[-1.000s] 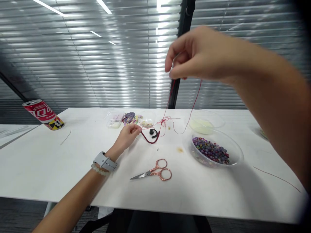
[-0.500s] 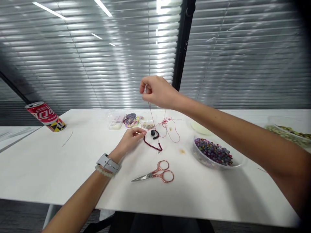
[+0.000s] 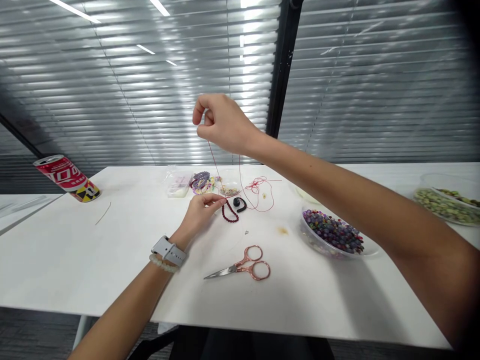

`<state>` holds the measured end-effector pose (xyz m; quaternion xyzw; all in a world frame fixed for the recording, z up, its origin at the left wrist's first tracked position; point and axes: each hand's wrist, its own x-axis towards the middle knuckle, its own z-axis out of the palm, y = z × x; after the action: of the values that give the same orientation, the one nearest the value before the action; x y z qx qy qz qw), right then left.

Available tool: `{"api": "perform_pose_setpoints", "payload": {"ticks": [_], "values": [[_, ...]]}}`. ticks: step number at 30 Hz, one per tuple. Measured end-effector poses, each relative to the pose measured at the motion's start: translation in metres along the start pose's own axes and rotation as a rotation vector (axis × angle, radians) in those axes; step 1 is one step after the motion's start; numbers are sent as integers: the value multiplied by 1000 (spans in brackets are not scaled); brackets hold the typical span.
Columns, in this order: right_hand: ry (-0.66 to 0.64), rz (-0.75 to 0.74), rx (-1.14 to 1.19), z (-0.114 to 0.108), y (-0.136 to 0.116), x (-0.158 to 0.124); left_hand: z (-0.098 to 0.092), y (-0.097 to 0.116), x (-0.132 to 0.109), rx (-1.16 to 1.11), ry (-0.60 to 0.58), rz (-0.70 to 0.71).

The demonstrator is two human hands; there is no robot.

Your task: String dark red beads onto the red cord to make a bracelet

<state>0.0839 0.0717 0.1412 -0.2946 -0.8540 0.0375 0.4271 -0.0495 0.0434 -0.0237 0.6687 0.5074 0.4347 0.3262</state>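
Close to the table top, my left hand (image 3: 204, 212) pinches the upper end of a dark red bead strand (image 3: 230, 220), which hangs as a small loop at the fingertips. My right hand (image 3: 225, 122) is raised well above it, fingers curled in a pinch on a thin red thread (image 3: 215, 162). That thread runs taut and slanting down to the left fingertips. Its loose length lies tangled as a red thread pile (image 3: 257, 186) on the table. A black ear-hook earphone (image 3: 240, 204) sits just right of the beads. A tiny star charm (image 3: 246, 232) lies below them.
Scissors with copper-coloured handles (image 3: 243, 265) lie in front. A bowl of mixed beads (image 3: 332, 232) stands under my right forearm, and a tray of green seeds or nuts (image 3: 448, 202) at far right. A red can (image 3: 67, 178) stands left; bagged beads (image 3: 202, 182) lie behind.
My right hand has risen and moved left, drawing the thread up. The bead strand has closed from a wide curve into a small loop at my left hand, away from the star charm.
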Motion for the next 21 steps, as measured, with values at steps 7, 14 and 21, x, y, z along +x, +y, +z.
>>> {"api": "perform_pose_setpoints", "payload": {"ticks": [7,14,21], "values": [[-7,2,11,1,-1,-1,1,0,1,-36,30,26],[12,1,41,2,0,-2,3,0,0,-67,58,19],[6,16,26,3,-3,-3,6,9,-2,-108,31,18]]}}
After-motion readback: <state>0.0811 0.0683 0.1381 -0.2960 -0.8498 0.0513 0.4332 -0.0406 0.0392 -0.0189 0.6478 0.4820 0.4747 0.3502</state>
